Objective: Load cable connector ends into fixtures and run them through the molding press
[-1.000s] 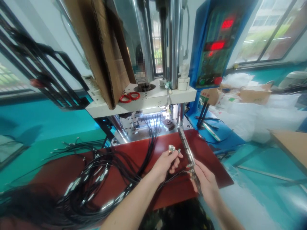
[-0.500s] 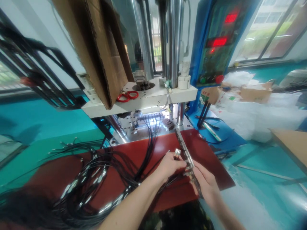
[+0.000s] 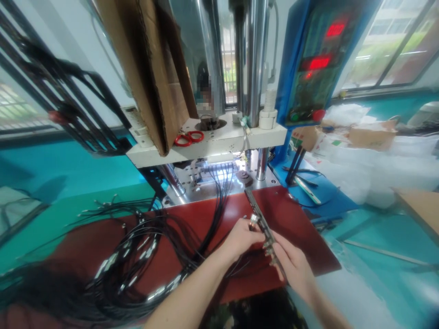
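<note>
My right hand [image 3: 295,261] is wrapped round the lower part of a long, narrow metal bar [image 3: 253,204], which tilts up and away toward the machine. Small metal pieces [image 3: 268,249] stick out along the bar's left side near the fingers. Closed beside the bar, my left hand [image 3: 243,238] grips a short tool with a shiny, brass-banded cylindrical end [image 3: 254,220]; the rest of it is hidden in the hand. The left fingertips touch or nearly touch the bar. Thin black cables [image 3: 240,265] run beneath the left wrist.
A red-brown board [image 3: 302,233] bears a large coil of black cables [image 3: 137,246]. Several cables lead into the lit press bed [image 3: 219,176]. Red-handled scissors [image 3: 189,138] and cardboard [image 3: 154,82] rest on the white press plate [image 3: 219,148]. A blue control box [image 3: 313,68] stands right.
The bar's upper end has swung slightly left, and the bar sits a bit lower between my hands. The whole view has shifted slightly. Both hands keep their grips.
</note>
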The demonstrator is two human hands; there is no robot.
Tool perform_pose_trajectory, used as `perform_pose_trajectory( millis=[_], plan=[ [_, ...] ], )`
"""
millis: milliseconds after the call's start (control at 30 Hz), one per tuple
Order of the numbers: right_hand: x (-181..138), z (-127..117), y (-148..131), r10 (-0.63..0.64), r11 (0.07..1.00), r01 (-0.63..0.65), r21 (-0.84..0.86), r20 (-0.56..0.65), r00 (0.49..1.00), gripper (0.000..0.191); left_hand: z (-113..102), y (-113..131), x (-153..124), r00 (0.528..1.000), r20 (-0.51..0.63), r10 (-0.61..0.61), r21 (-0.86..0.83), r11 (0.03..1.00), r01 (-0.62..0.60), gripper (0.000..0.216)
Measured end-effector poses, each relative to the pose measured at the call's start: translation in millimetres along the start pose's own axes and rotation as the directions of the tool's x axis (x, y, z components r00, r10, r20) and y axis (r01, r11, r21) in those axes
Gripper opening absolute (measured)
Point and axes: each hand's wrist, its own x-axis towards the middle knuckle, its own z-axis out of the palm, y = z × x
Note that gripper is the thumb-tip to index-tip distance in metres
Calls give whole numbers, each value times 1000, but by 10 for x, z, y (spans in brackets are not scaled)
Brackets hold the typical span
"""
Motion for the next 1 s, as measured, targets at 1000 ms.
perform_pose_trajectory(
  millis=[1000],
  plan=[
    [-7, 5, 18, 69, 995, -65, 73, -63, 996, 55, -127, 61, 10, 999, -12, 45, 47, 998, -45, 24]
  ],
)
